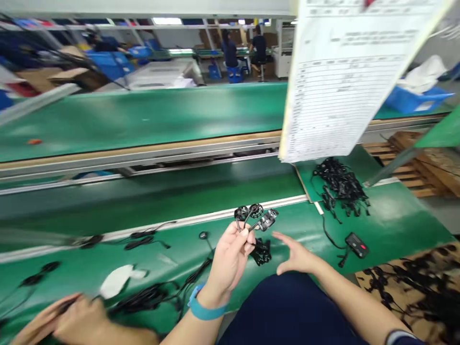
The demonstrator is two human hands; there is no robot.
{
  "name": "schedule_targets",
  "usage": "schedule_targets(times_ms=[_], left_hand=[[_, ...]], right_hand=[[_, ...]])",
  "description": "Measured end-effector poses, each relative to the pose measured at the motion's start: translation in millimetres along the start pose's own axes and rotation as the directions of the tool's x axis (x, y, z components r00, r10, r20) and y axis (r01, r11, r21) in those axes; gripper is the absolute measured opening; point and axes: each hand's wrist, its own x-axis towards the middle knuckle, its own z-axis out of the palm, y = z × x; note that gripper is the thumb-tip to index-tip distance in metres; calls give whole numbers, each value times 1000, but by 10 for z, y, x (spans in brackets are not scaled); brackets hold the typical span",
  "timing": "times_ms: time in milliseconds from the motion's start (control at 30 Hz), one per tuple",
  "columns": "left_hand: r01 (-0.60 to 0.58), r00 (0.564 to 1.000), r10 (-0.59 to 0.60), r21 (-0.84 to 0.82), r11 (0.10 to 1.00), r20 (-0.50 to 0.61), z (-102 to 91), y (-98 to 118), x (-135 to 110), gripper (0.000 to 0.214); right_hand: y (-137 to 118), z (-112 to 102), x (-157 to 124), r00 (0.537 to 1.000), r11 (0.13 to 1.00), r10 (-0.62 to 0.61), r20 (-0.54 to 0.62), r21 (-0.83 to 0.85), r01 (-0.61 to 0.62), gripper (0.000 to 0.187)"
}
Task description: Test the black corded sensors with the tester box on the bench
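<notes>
My left hand (230,254), with a teal band on its wrist, pinches several short black cables (247,223) above the green bench. Round black ends with open, spoked rims (256,210) fan out beyond my fingertips. To the right of it, my right hand (296,254) has thumb and fingers spread and holds nothing. Below and between the hands, a small heap of black parts (262,251) lies on the bench, partly hidden by my left hand. A bundle of black cables (151,297) lies left of my left forearm.
A co-worker's blurred hands (75,311) hold a black item at lower left, near a white disc-like object (117,281). A paper sheet (334,81) hangs at upper right. A black cable pile (339,184) and black box with red light (357,245) lie right.
</notes>
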Motion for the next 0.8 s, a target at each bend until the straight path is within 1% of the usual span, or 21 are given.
schedule_targets(times_ms=[33, 67, 100, 133, 167, 200, 233, 267, 300, 333, 400, 467, 500, 567, 633, 700, 800], left_hand=[[39, 999, -37, -64, 997, 39, 117, -15, 24, 20], [67, 996, -60, -122, 990, 59, 200, -37, 62, 18], [85, 995, -75, -170, 982, 61, 246, -71, 112, 17], [97, 995, -89, -209, 973, 49, 253, -120, 172, 17], [105, 995, -102, -243, 964, 24, 221, -187, 238, 18], [106, 993, -115, -274, 956, -14, 153, -271, 304, 18], [106, 989, -130, -299, 948, -63, 54, -371, 364, 18], [106, 980, -153, -319, 942, -127, -68, -485, 413, 17], [113, 961, -188, -332, 937, -203, -205, -610, 447, 15], [132, 930, -235, -340, 931, -282, -348, -743, 464, 12], [211, 845, -349, -348, 914, -405, -617, -1025, 448, 11], [289, 764, -439, -357, 888, -474, -829, -1311, 386, 12], [316, 737, -464, -357, 879, -492, -908, -1452, 348, 12], [341, 700, -481, -344, 875, -528, -1015, -1721, 277, 13], [339, 675, -473, -332, 880, -566, -1068, -1966, 227, 15], [319, 652, -464, -339, 885, -600, -1078, -2182, 201, 17], [279, 619, -460, -370, 886, -637, -1032, -2456, 181, 16]], right_hand=[[-97, -19, 52, 999, 999, -19, 44, 45, 17, 121], [-166, -37, 76, 996, 995, -27, 86, 95, 19, 118], [-208, -50, 72, 991, 988, -16, 136, 152, -5, 109], [-226, -54, 47, 981, 977, 7, 191, 208, -47, 97], [-222, -48, 8, 968, 961, 36, 247, 257, -102, 83], [-201, -35, -39, 954, 942, 68, 292, 296, -157, 71], [-168, -18, -88, 944, 924, 99, 314, 324, -205, 63], [-126, 0, -134, 940, 909, 132, 315, 339, -241, 58], [-80, 13, -172, 939, 899, 168, 299, 344, -270, 56], [-33, 19, -204, 937, 893, 213, 275, 335, -302, 56], [64, 8, -244, 920, 888, 315, 235, 270, -373, 55], [177, -24, -264, 896, 895, 396, 201, 133, -425, 49], [246, -42, -269, 887, 898, 423, 182, 47, -438, 44], [420, -72, -277, 879, 891, 452, 154, -124, -436, 34], [624, -105, -280, 879, 870, 458, 135, -271, -412, 29], [825, -171, -271, 888, 846, 444, 123, -385, -370, 30], [1049, -368, -227, 903, 809, 410, 129, -507, -296, 35]])
